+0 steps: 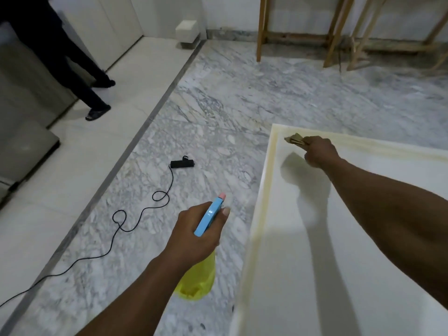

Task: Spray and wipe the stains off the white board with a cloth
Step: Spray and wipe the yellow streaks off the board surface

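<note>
White board [363,214] lay flat on marble floor | right hand [320,151] clutched cloth [294,139] at its far-left stained corner | left hand [196,234] gripped spray bottle [197,280] just left of it

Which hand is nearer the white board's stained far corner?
Right. The right hand holds the cloth beside that corner; the left hand grips the spray bottle over the marble floor, left of the board.
</note>
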A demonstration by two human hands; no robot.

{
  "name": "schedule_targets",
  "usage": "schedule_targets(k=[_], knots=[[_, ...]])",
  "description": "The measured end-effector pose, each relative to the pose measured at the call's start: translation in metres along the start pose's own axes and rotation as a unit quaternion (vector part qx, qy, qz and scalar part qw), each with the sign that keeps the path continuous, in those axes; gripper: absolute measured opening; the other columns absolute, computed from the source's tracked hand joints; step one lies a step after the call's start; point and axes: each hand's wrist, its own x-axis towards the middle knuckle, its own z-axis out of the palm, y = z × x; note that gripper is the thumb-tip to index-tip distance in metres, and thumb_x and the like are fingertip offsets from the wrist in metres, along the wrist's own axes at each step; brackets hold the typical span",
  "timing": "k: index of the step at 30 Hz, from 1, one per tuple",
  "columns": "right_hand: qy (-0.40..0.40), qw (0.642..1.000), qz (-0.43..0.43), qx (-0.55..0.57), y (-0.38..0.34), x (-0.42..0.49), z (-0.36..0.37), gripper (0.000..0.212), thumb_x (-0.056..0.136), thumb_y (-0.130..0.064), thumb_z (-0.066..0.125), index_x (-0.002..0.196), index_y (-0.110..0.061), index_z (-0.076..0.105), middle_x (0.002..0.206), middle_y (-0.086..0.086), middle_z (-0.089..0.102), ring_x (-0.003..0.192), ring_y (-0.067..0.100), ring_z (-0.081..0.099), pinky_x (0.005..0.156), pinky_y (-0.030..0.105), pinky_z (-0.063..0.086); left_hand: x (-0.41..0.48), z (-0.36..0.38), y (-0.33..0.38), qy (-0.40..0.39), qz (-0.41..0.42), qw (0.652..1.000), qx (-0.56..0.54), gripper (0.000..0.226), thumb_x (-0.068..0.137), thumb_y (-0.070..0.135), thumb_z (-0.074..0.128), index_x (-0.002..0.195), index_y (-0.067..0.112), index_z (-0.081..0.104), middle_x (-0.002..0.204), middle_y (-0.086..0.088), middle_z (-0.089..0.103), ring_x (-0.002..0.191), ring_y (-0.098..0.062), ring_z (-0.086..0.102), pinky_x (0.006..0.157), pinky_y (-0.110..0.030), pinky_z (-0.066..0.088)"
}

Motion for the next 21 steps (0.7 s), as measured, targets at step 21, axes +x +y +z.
schedule_targets(k=[21], knots=[[-0.055,0.997,-0.049,-0.036,0.024,-0.171,0.152,0.063,0.091,0.005,0.041,0.145,-0.026,0.048,0.162,-0.001,0.030,0.153,0.023,0.017,0.119,0.047,0.028,-0.014,0.015,-0.016,-0.067,-0.024,0.997,0.011,0.045,0.104,0.039,0.064,0.081,0.001,0.059,0.057,0.000,0.056,0.057,-0.021,0.076,0.051,-0.016,0.051]])
